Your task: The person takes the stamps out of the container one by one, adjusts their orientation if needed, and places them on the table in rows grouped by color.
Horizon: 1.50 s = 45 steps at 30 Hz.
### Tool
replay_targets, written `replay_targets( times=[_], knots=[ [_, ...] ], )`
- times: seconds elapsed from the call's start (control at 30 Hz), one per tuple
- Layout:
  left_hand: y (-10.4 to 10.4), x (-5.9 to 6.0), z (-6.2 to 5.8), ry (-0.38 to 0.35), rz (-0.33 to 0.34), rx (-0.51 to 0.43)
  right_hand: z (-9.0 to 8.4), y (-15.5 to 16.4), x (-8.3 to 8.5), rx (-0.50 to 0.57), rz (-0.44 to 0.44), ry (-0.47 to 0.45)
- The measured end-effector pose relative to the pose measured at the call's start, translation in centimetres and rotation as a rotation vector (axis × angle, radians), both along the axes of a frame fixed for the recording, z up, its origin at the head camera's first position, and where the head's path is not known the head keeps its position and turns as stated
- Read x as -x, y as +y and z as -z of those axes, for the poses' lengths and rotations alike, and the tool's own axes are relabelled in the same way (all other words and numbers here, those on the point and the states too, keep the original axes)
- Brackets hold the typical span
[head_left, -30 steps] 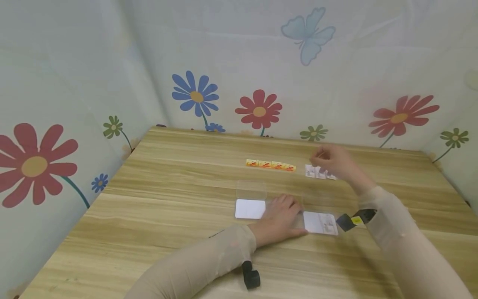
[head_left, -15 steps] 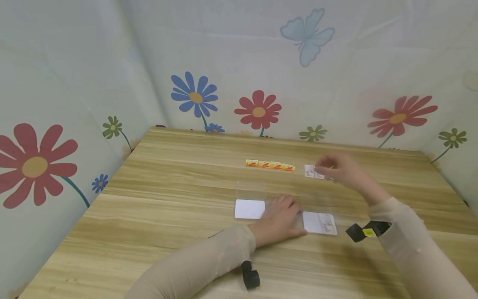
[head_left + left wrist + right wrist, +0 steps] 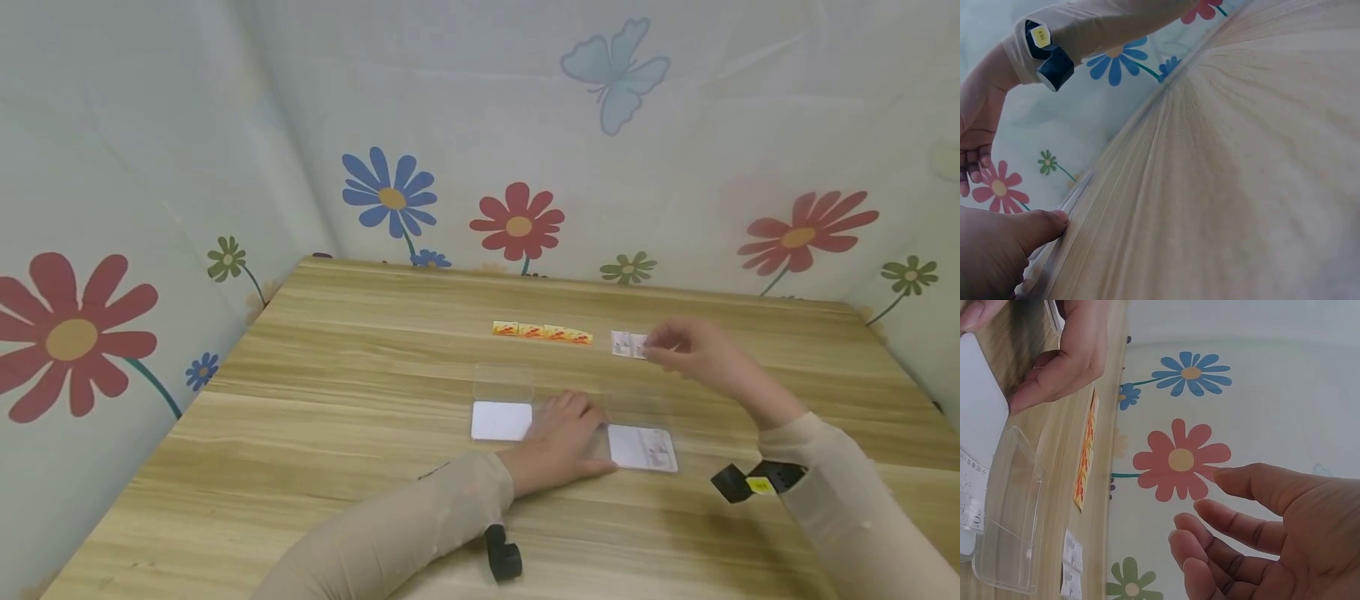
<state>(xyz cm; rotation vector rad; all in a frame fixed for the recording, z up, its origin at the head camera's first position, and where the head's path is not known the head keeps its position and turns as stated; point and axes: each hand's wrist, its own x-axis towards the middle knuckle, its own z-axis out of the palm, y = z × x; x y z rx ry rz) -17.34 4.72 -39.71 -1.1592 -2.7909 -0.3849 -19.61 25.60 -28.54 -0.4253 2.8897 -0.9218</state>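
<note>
My left hand [image 3: 558,442] lies on the table and holds the near side of an open clear plastic case [image 3: 1007,575] between thumb and forefinger. A white card [image 3: 628,447] lies in that case, with a pale printed sticker [image 3: 660,450] on its right part. My right hand [image 3: 693,354] hovers over a row of small pale printed stickers [image 3: 621,343] and hides the row's right end. In the right wrist view, its thumb and forefinger stand apart with nothing seen between them.
Left of my left hand lies a second open clear case with a white card [image 3: 498,421]; its lid [image 3: 502,382] is folded back. A row of yellow-orange stickers [image 3: 531,331] lies farther back. A flower-printed curtain [image 3: 450,108] stands behind the wooden table [image 3: 337,350].
My right hand has moved right and slightly toward me along the pale sticker row, and its fingers have spread from a tighter curl. My left hand has stayed in place.
</note>
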Motion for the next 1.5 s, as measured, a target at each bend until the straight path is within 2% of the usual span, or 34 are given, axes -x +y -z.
replay_targets(
  times=[0.3, 0.67, 1.0, 1.5],
  knots=[
    [0.1, 0.0, 0.0, -0.002, 0.005, -0.004, 0.4, 0.4, -1.1, -0.030, 0.001, 0.027],
    [0.2, 0.0, -0.1, -0.009, 0.003, -0.002, 0.9, 1.2, -2.2, -0.036, -0.052, 0.071],
    [0.1, 0.0, -0.3, -0.016, -0.003, 0.015, 2.1, 1.8, -3.4, -0.039, -0.023, 0.010],
    [0.1, 0.1, -0.2, 0.001, 0.004, 0.007, 3.8, 2.5, -4.3, -0.026, -0.018, 0.037]
  ],
)
